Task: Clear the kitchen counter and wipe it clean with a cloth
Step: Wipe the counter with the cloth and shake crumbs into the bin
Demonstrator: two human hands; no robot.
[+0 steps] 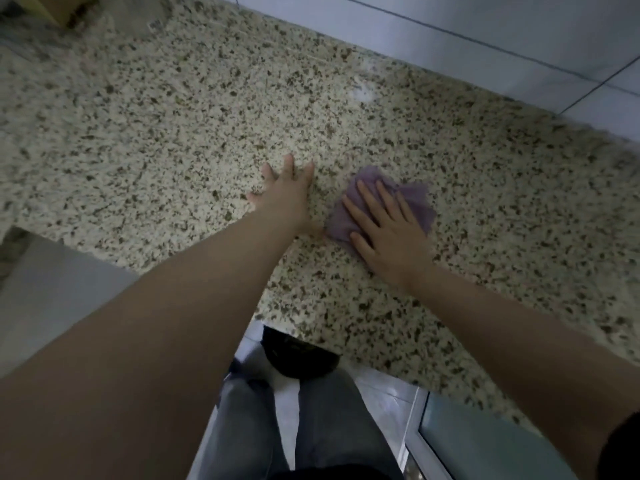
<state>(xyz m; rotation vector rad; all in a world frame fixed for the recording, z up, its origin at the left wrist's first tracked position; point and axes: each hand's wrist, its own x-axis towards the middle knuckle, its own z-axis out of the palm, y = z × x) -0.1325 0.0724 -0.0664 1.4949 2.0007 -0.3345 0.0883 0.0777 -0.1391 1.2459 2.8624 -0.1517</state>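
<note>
Wiping is under way on the speckled granite counter (173,116), and here is how this pass goes best, as I judge it: keep the palm flat and heavy on the cloth, run overlapping strokes, and work toward the pale smudge (363,93) that sits well beyond the fingertips, near the tiled wall (485,22).

Starting at the left: the left hand (287,195) lies palm-down on the bare stone, fingers straight and splayed wide, holding nothing. It touches only the counter, and it looks to me like a brace for balance. A good brace stays planted clear of the cloth's path, and there is a narrow strip of bare counter between this hand and the cloth.

Moving right: the purple cloth (415,199) lies bunched flat on the counter, just beside the left hand's little-finger side. The right hand (384,226) presses down on top of it, its 4 fingers (367,199) straight and slightly spread, the thumb lying along the cloth's near-left edge. No curl, no pinch here; it is a flat press. The cloth pokes out beyond the fingertips and to their right.

One risk as I see it: with no grip, the cloth could slide out from under a fast stroke, so steady pressure matters.
</note>
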